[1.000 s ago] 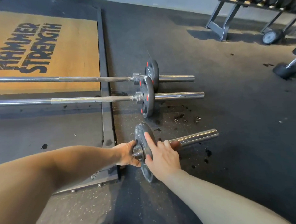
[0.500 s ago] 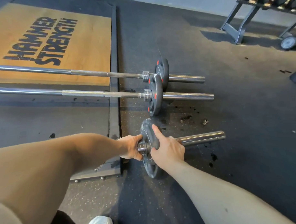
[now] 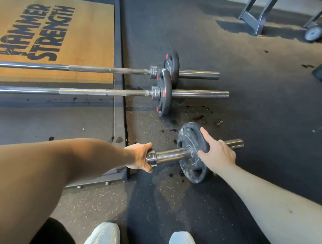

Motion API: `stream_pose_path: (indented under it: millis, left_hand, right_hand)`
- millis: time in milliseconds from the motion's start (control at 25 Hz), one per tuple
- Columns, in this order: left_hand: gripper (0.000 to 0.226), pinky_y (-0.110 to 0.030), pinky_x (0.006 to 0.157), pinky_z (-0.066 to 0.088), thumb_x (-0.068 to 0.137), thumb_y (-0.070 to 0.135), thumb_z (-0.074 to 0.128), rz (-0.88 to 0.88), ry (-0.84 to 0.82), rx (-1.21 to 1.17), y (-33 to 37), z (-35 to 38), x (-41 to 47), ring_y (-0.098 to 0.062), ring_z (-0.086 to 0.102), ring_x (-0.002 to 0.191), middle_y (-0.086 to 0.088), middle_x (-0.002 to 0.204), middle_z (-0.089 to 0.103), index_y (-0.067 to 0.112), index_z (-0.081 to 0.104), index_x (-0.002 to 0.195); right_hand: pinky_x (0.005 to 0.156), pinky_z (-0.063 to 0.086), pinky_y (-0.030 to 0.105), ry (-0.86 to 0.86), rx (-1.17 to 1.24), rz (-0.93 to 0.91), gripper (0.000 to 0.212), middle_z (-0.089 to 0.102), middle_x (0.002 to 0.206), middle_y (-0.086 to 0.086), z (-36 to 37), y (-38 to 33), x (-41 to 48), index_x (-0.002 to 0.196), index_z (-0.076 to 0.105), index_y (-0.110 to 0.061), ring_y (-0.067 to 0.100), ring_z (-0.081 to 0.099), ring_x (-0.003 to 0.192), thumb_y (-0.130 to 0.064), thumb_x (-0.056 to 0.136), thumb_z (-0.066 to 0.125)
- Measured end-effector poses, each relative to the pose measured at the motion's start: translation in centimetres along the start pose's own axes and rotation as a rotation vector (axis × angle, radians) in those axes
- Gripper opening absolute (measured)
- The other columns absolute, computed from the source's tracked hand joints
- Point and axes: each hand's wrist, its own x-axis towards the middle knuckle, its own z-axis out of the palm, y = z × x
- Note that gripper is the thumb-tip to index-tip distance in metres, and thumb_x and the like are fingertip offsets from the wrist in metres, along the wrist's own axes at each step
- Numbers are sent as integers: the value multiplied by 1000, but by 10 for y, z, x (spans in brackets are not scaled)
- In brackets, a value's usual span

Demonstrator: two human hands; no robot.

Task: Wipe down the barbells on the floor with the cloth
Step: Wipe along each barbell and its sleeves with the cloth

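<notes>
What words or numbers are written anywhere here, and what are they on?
"HAMMER STRENGTH": big black letters on the wooden platform.
Plate on the nearest barbell: small scuffed marks, too blurred to read.
Middle plate and far plate: red patches only, nothing readable.

Bright daylight from upper right, soft shadows, wide-angle edge distortion.
</notes>
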Motion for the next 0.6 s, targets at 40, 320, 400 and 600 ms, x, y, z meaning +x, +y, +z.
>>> stream_pose_path:
  millis: [40, 320, 400, 600]
  left_hand:
    - [70, -41, 88, 57, 68, 47, 90, 4, -10, -7, 1, 2, 1, -20, 65, 93, 4, 106, 64, 29, 46, 119]
    - [70, -37, 88, 56, 65, 51, 89, -8, 8, -23, -7, -4, 3, -15, 66, 92, 10, 103, 65, 34, 49, 120]
    - [75, -38, 92, 56, 65, 54, 88, -24, 5, -53, -7, -4, 2, -17, 66, 95, 9, 107, 66, 34, 48, 126]
    - [83, -39, 92, 55, 63, 59, 87, -52, 79, -134, -13, 9, 3, -18, 66, 97, 11, 112, 63, 31, 41, 127]
  right_hand:
    - [88, 58, 42, -36, -7, 1, 93, 62, 119, 1, -1, 4, -2, 156, -2, -54, 17, 62, 96, -55, 92, 65]
    - [92, 55, 43, 160, 21, -93, 95, 55, 118, -15, -50, 0, -16, 159, 23, -39, 10, 54, 114, -69, 82, 69]
    - [95, 52, 34, 265, 186, -195, 69, 50, 126, -15, -53, -18, -19, 151, 42, -35, 8, 48, 119, -56, 90, 68]
    - [98, 53, 32, 48, 373, -260, 42, 49, 129, -11, 18, -67, 8, 141, 57, -26, 12, 51, 120, -17, 101, 61]
